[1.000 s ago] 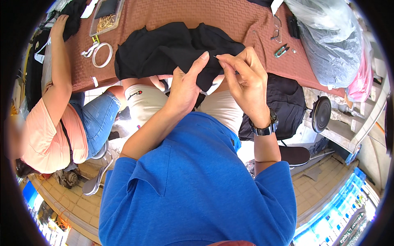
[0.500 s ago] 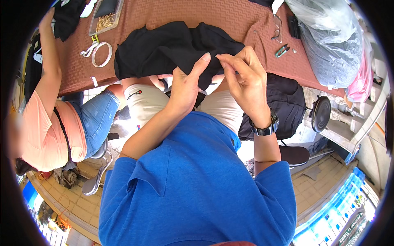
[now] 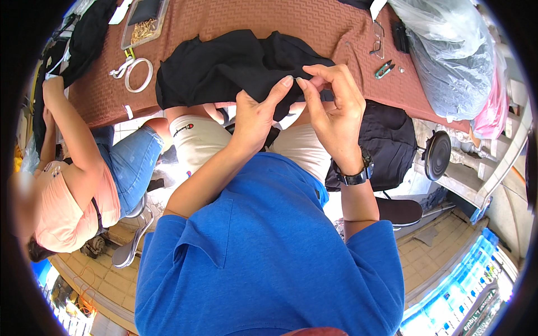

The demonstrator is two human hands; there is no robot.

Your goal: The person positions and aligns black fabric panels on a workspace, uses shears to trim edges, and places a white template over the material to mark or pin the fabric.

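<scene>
A black cloth (image 3: 224, 67) lies bunched on the table's near edge, and part of it hangs down over my lap. My left hand (image 3: 252, 117) grips its near right part, thumb on top and the other fingers hidden under the fabric. Close to that thumb's tip is my right hand (image 3: 341, 115), its thumb and fingers curled together at the cloth's edge. Whatever lies between the right fingertips is too small to make out.
On the brown-covered table (image 3: 224, 17) lie a clear box of small gold pieces (image 3: 144, 29), a white ring (image 3: 139, 75), green thread snips (image 3: 385, 69) and eyeglasses (image 3: 379, 42). A large plastic-wrapped bundle (image 3: 448, 61) stands right. At left sits a co-worker (image 3: 73, 196) handling dark cloth.
My right thumb has come closer to my left thumb, and the right index finger has lifted apart from it. The co-worker's arm has drawn back from the table's far left toward their body.
</scene>
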